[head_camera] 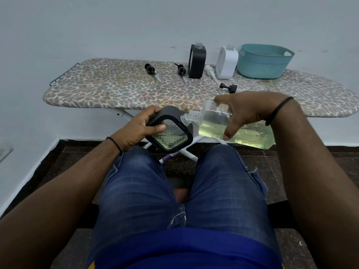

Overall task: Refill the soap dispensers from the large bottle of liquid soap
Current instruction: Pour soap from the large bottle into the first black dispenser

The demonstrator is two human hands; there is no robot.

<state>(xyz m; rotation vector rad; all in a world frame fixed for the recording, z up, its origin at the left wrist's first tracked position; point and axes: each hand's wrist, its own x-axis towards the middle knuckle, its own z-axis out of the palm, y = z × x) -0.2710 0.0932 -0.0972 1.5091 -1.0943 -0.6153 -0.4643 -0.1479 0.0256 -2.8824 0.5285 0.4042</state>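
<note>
Soap bottle (pixel 233 127) lies tipped on its side over my knees, my right hand (pixel 250 111) curled round it, its neck meeting the mouth of the black dispenser (pixel 171 131) that my left hand (pixel 139 129) grips. Beyond, on the ironing board (pixel 116 90), I see loose pumps (pixel 150 70), another black dispenser (pixel 196 61), a white dispenser (pixel 227 62) and a teal basket (pixel 264 61).

Clear glossy plastic bottle (pixel 233 125); matt black dispenser (pixel 171 131) with ribbed clear window; printed cloth surface (pixel 116 88); woven-look plastic basket (pixel 262 65).
</note>
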